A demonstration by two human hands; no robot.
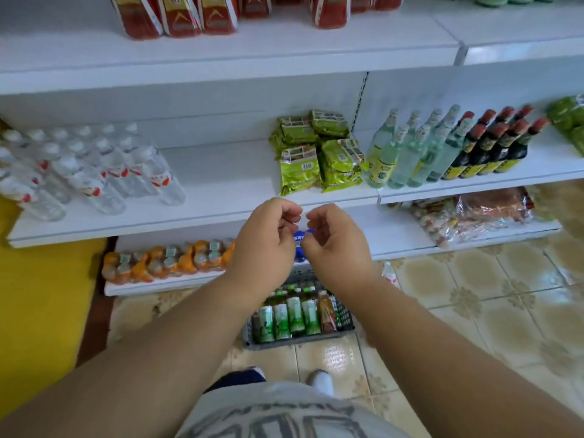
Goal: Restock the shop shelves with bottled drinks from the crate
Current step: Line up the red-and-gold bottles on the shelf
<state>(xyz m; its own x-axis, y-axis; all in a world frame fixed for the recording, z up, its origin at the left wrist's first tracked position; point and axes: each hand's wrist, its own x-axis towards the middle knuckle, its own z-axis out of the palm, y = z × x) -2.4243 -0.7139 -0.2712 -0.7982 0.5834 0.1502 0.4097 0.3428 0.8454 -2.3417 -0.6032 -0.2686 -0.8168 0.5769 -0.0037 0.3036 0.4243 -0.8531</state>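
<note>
A grey plastic crate (295,341) sits on the tiled floor under my arms, holding several green-labelled bottles (282,318) and an amber one (327,312). My left hand (264,242) and my right hand (336,246) hover close together above the crate, in front of the lower shelf edge. Both hands have loosely curled fingers with nothing in them. A blue-labelled item (299,241) shows in the gap between them, mostly hidden. The white middle shelf (221,178) has a bare stretch straight ahead.
Water bottles (88,172) fill the middle shelf's left side. Green packets (317,158), clear glass bottles (407,150) and dark bottles (493,143) stand to the right. Orange drink packs (167,260) lie on the bottom shelf. Bagged snacks (474,216) lie lower right.
</note>
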